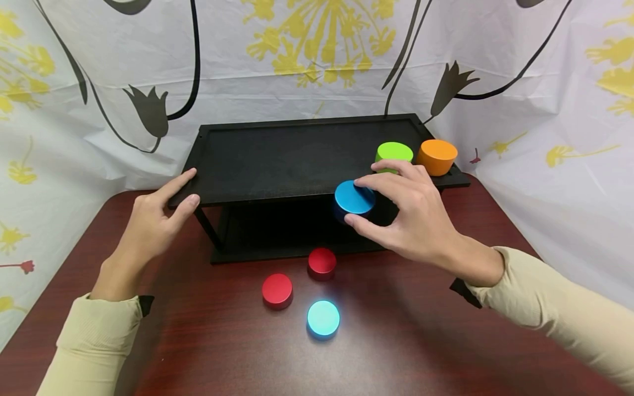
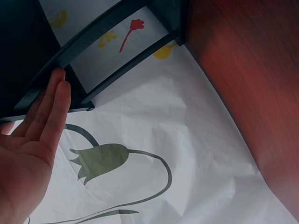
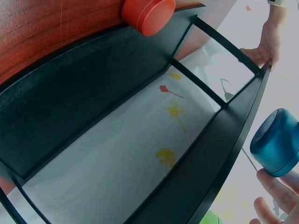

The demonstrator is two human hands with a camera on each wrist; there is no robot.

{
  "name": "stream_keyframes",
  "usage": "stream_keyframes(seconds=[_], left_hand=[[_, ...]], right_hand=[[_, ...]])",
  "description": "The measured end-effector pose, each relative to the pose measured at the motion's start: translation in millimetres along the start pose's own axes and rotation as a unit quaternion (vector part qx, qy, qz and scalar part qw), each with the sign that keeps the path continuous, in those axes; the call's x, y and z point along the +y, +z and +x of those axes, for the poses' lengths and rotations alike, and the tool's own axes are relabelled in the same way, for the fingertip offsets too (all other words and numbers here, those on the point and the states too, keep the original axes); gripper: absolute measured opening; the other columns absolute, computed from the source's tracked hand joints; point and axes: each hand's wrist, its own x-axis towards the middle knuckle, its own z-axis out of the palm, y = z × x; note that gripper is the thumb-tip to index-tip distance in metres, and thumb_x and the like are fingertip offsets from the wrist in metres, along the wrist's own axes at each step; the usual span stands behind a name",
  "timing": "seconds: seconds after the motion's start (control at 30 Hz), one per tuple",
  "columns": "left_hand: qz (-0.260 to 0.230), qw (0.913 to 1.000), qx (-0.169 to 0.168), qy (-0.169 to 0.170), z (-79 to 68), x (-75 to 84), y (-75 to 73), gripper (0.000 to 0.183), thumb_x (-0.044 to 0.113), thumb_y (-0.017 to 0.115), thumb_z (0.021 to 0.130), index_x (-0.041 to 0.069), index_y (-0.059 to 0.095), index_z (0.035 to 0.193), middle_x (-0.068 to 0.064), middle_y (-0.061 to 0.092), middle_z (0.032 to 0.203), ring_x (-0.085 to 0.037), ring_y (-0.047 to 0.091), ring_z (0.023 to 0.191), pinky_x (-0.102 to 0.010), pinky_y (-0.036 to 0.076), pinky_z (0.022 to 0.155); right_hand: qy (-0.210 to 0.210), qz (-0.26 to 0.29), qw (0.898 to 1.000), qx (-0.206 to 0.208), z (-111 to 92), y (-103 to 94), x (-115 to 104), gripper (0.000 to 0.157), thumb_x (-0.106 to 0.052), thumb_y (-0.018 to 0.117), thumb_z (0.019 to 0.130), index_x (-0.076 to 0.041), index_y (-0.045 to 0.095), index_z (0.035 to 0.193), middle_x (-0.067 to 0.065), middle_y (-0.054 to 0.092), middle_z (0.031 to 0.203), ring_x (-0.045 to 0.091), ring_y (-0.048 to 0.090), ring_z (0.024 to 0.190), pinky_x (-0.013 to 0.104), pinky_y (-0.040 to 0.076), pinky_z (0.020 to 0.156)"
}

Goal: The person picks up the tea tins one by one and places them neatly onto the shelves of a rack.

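The right hand (image 1: 413, 212) pinches a glossy blue, short round cylinder (image 1: 354, 199) between its thumb and fingertips, the fingers curved and parted only as wide as the piece. In the head view this cylinder overlaps the front edge of a black, rectangular two-tier shelf (image 1: 297, 157), right of the middle; the right wrist view shows it held up off the top board, with a gap between them. The left hand (image 1: 151, 223) rests at the left end of the top board, its fingers extended and thumb spread away from them, touching the edge without gripping any cylinder. On the right end of the top board stand a bright green round cylinder (image 1: 394, 150) and, just beside it on the right, an orange round cylinder (image 1: 438, 155); the right hand's fingers partly cover the green one. Three more pieces stand on the dark reddish-brown wood-grain table (image 1: 213, 341) in front of the shelf: a dark red metallic-looking cylinder (image 1: 322, 263) near the lower board, a brighter red cylinder (image 1: 277, 290) to its left and closer to the person, and a shiny light-blue cylinder (image 1: 323, 319) nearest the person. Behind the shelf hangs a white sheet (image 1: 218, 82) printed with yellow and grey flowers.
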Motion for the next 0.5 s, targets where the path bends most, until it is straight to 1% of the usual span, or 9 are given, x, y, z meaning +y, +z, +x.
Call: stream_keyframes(seconds=[0.1, 0.23, 0.33, 0.37, 0.47, 0.5], left_hand=[[0.001, 1.0, -0.001, -0.002, -0.1, 0.2, -0.2, 0.047, 0.022, 0.062, 0.098, 0.018, 0.055, 0.145, -0.016, 0.063, 0.131, -0.008, 0.045, 0.065, -0.016, 0.032, 0.072], [0.0, 1.0, -0.003, -0.005, 0.2, 0.9, -0.3, 0.048, 0.022, 0.062, 0.098, 0.019, 0.055, 0.145, -0.012, 0.059, 0.138, -0.005, 0.049, 0.078, -0.013, 0.033, 0.077], [-0.002, 1.0, -0.002, -0.003, 0.3, 0.7, -0.2, 0.047, 0.022, 0.062, 0.098, 0.019, 0.055, 0.145, -0.013, 0.06, 0.136, -0.004, 0.048, 0.073, -0.013, 0.033, 0.077], [-0.001, 1.0, -0.002, -0.002, 0.4, 0.8, -0.3, 0.047, 0.022, 0.062, 0.098, 0.019, 0.055, 0.145, -0.013, 0.06, 0.136, -0.005, 0.047, 0.07, -0.014, 0.033, 0.076], [-0.001, 1.0, -0.002, -0.001, 0.6, 0.6, -0.3, 0.047, 0.022, 0.062, 0.098, 0.018, 0.055, 0.145, -0.014, 0.061, 0.134, -0.006, 0.047, 0.068, -0.014, 0.033, 0.075], [0.0, 1.0, -0.002, -0.002, 0.9, 0.8, -0.3, 0.047, 0.022, 0.062, 0.098, 0.019, 0.055, 0.145, -0.013, 0.06, 0.136, -0.007, 0.048, 0.073, -0.014, 0.033, 0.077]], right_hand=[[-0.003, -0.01, 1.0, 0.0, 2, -0.1, 3, 0.045, -0.031, 0.083, 0.075, -0.003, 0.074, 0.109, 0.009, 0.074, 0.1, 0.03, 0.056, 0.115, 0.045, 0.035, 0.086], [0.0, -0.014, 1.0, 0.001, 5, 0.1, 6, 0.045, -0.031, 0.084, 0.075, -0.003, 0.075, 0.109, 0.01, 0.074, 0.098, 0.03, 0.055, 0.114, 0.046, 0.035, 0.089], [0.005, -0.014, 1.0, 0.003, 7, 0.2, 9, 0.044, -0.031, 0.084, 0.075, -0.003, 0.075, 0.109, 0.009, 0.073, 0.097, 0.03, 0.055, 0.112, 0.046, 0.036, 0.092], [0.007, -0.015, 1.0, 0.004, 8, 0.3, 10, 0.044, -0.031, 0.083, 0.075, -0.003, 0.075, 0.109, 0.009, 0.073, 0.097, 0.03, 0.054, 0.112, 0.046, 0.036, 0.092], [0.014, -0.017, 1.0, 0.006, 10, 1.2, 12, 0.044, -0.031, 0.083, 0.076, -0.003, 0.075, 0.109, 0.009, 0.073, 0.096, 0.03, 0.054, 0.111, 0.045, 0.036, 0.09], [0.017, -0.018, 1.0, 0.006, 11, 1.7, 13, 0.044, -0.032, 0.083, 0.076, -0.004, 0.075, 0.109, 0.009, 0.073, 0.096, 0.029, 0.054, 0.112, 0.045, 0.036, 0.089]])
